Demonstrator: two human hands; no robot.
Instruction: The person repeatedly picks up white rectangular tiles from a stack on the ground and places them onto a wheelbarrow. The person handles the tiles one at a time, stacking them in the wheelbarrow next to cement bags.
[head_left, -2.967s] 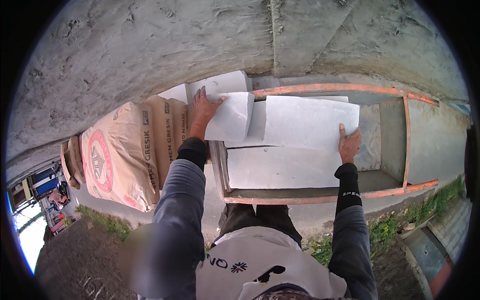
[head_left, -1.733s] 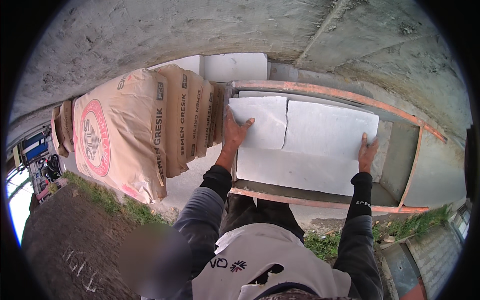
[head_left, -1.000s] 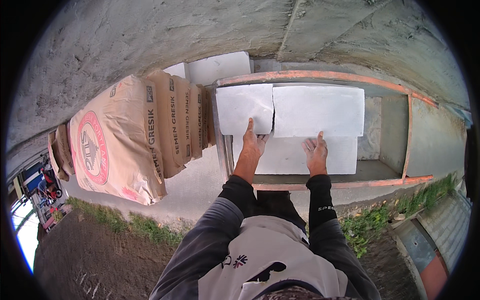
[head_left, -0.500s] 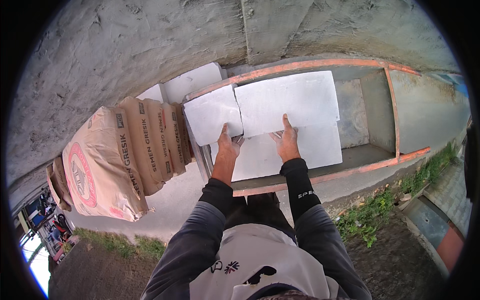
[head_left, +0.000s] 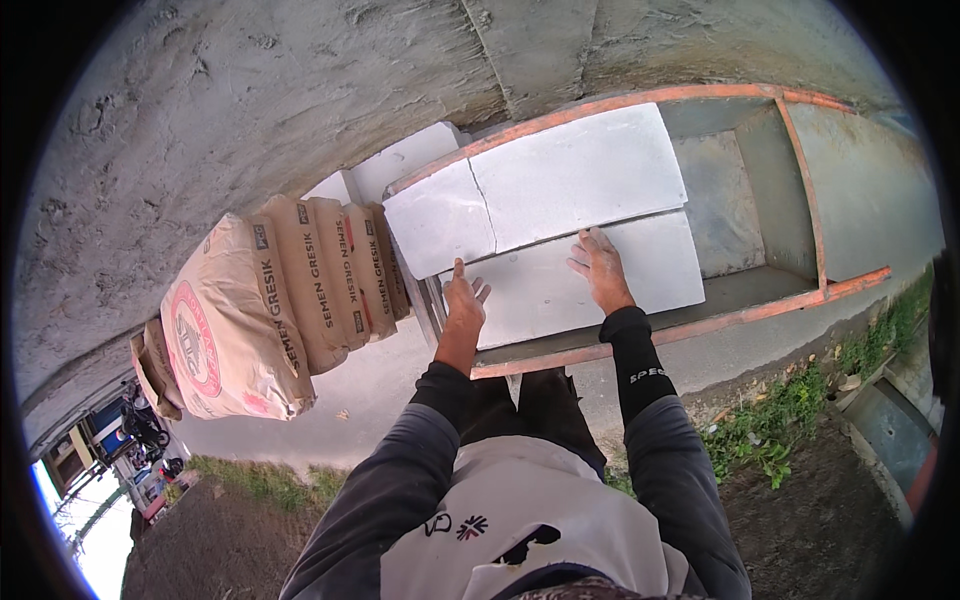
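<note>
A short white lightweight concrete block (head_left: 440,220) and a longer white block (head_left: 580,175) lie end to end, with a thin crack-like joint between them. Nearer to me, a third white block (head_left: 590,285) lies slightly lower, inside the orange-rimmed metal frame (head_left: 700,335). My left hand (head_left: 463,308) has its fingertips against the near edge of the short block, fingers apart. At the near edge of the longer block is my right hand (head_left: 603,272), its fingers spread over the nearer block. Neither hand is wrapped around anything.
Stacked brown paper cement bags (head_left: 240,320) stand left of the frame. More white blocks (head_left: 410,160) sit behind it, beside a rough grey wall (head_left: 300,90). A metal divider (head_left: 800,190) crosses the frame's right part. Grass (head_left: 750,435) grows along the concrete edge.
The short block has shifted away from me, bringing its near edge in line with the longer block's. My left hand has slid off its top to its edge. The view has turned slightly.
</note>
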